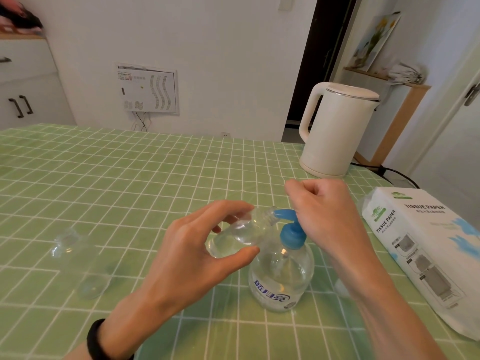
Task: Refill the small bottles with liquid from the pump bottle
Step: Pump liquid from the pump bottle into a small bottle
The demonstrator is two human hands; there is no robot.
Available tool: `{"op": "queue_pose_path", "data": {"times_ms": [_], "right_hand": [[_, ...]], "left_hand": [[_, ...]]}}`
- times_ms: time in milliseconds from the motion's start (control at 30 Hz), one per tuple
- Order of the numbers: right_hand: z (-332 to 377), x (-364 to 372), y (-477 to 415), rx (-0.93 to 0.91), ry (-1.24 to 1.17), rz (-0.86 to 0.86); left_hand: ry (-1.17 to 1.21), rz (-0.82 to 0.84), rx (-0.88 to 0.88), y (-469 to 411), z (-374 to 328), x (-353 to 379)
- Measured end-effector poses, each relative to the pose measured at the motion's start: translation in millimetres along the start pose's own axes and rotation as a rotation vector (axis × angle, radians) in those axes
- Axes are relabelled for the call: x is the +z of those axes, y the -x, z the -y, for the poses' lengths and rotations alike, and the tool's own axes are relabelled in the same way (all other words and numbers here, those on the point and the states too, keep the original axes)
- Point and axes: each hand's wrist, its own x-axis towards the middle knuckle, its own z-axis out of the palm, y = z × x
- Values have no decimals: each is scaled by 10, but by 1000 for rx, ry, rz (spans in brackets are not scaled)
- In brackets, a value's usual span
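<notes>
One view, head. At mid-frame the left hand (pixel 197 253) grasps the small bottle (pixel 241 231), tilted, mouth at the blue nozzle (pixel 283 213). The right hand (pixel 319 211) is curled over the pump; can't tell what it grips. Risk: narrow mouth, so a misaligned press spills onto the tablecloth (pixel 130 178), and the pump bottle (pixel 280 281) may tip.
</notes>
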Motion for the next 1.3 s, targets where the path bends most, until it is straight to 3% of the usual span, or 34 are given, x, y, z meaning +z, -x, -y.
{"op": "queue_pose_path", "data": {"times_ms": [367,633,967,1300], "right_hand": [[-55,43,12,139,-19,93],[-1,4,-2,26,-27,29],[-49,42,-9,128,-17,98],[35,-5,7,6,37,11]], "left_hand": [[-12,4,3,33,0,20],[-1,-10,2,30,13,33],[-4,9,0,30,20,32],[18,-11,-4,17,10,31]]}}
